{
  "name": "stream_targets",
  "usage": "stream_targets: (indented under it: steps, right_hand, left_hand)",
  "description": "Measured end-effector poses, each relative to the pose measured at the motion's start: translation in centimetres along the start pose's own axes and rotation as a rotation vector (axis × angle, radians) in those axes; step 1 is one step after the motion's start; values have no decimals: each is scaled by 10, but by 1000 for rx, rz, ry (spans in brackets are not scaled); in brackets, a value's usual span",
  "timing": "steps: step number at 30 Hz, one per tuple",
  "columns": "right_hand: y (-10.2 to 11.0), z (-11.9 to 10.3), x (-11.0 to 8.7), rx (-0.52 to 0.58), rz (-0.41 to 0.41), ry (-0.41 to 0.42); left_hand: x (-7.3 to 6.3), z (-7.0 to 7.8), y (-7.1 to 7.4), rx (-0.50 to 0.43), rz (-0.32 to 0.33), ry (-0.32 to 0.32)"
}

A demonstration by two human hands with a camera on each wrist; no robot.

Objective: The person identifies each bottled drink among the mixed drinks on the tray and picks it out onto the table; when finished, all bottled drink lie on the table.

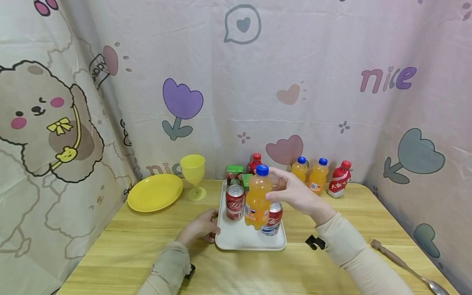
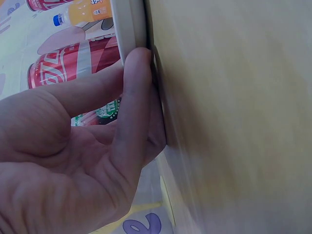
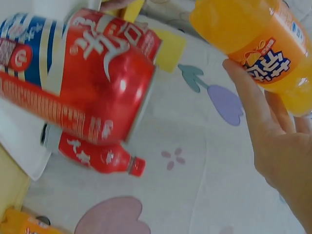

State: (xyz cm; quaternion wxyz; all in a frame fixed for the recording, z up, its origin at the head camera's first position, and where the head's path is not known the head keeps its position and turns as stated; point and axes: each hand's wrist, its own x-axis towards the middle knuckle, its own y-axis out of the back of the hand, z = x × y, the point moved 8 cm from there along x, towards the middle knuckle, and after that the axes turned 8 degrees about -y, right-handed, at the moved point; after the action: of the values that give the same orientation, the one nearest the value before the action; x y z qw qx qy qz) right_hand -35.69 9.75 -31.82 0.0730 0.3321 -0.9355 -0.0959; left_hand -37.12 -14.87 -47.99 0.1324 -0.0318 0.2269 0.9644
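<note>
My right hand [image 1: 295,192] grips an orange soda bottle [image 1: 257,200] with a blue cap, upright over the white tray [image 1: 232,244]. In the right wrist view, the fingers lie along the label of the same orange soda bottle [image 3: 268,53]. At the tray's left side, my left hand [image 1: 203,225] holds the rim. The left wrist view has the left hand [image 2: 97,131] with thumb and fingers at the tray edge [image 2: 129,29]. On the tray stand a red soda can [image 1: 234,203], a red and blue soda can [image 1: 273,219] partly behind the bottle, and green-topped drink cartons [image 1: 234,174].
Behind the tray is a red-capped bottle [image 1: 255,162]. Two orange soda bottles [image 1: 318,177] and another red-capped bottle [image 1: 339,180] stand back right. A yellow plate [image 1: 155,193] and yellow goblet [image 1: 193,170] are back left. A spoon [image 1: 405,266] lies front right.
</note>
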Motion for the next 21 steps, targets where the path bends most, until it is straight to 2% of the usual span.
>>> stream_targets:
  steps: [5, 10, 13, 21]
  right_hand:
    - [18, -6, -9, 33, -25, 36]
    - [37, -13, -21, 12, -76, 95]
    - [49, -15, -27, 9, -78, 102]
    - [88, -4, -42, 15, 16, 102]
  left_hand:
    - [1, -1, 0, 3, 4, 14]
    - [2, -2, 1, 10, 0, 22]
    - [1, -2, 1, 14, 0, 19]
    - [2, -3, 0, 17, 0, 20]
